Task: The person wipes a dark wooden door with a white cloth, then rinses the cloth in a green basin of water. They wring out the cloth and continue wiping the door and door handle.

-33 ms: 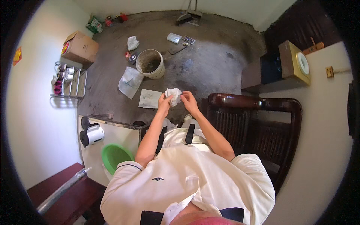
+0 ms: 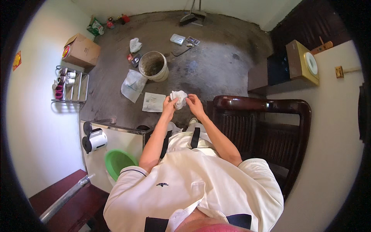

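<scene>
A crumpled white bundle [image 2: 179, 99], thin plastic or cloth, is held up in front of my body above the floor. My left hand [image 2: 169, 106] is closed around its left side, with the thumb across its front. At its right edge, the bent fingers of my right hand [image 2: 196, 105] pinch the material. Below and to the left, a flat whitish packet [image 2: 153, 102] lies on the floor. A clear plastic bag [image 2: 133, 86] lies beyond it, beside a dirty white bucket [image 2: 164, 74].
A dark wooden chair [image 2: 262, 103] stands close on my right. Left are a low table [image 2: 129, 140] with a white kettle [image 2: 98, 140] and green basin [image 2: 116, 162], a shoe rack [image 2: 82, 87] and a cardboard box [image 2: 85, 51]. A broom [image 2: 188, 18] leans at the far wall.
The room has shifted very slightly in the view. Both hands keep the same hold on the white bundle.
</scene>
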A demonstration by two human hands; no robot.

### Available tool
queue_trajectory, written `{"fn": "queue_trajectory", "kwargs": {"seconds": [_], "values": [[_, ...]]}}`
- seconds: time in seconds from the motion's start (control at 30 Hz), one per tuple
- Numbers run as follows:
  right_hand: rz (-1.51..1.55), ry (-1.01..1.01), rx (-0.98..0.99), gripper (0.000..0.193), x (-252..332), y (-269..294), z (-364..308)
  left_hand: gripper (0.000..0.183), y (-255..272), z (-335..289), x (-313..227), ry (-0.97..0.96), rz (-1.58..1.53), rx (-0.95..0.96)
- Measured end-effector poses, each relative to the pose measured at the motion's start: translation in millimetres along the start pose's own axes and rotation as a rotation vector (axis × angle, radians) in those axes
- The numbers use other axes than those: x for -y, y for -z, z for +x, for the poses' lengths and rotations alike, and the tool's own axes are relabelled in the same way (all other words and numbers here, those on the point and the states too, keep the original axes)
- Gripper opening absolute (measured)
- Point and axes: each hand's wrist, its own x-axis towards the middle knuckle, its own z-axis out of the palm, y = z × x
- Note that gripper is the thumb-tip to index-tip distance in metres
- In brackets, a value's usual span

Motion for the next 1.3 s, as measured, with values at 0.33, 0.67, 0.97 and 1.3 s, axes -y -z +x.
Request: {"fn": "queue_trajectory", "kwargs": {"seconds": [0.33,0.67,0.97,1.3], "values": [[0.002,-0.047,0.299,0.023,-10,-35,-11,0.025,33,-34,5,-0.064,0.233,-0.134],[-0.319,0.089,0.647,0.036,-29,-154,-32,0.030,169,-112,33,-0.193,0.365,-0.674],[-0.331,0.111,0.949,0.027,2,-271,-89,0.033,245,-169,70,-0.353,0.332,-1.123],[-0.445,0.109,1.101,0.035,-31,-301,-81,0.034,249,-194,66,-0.261,-0.212,-1.076]]}}
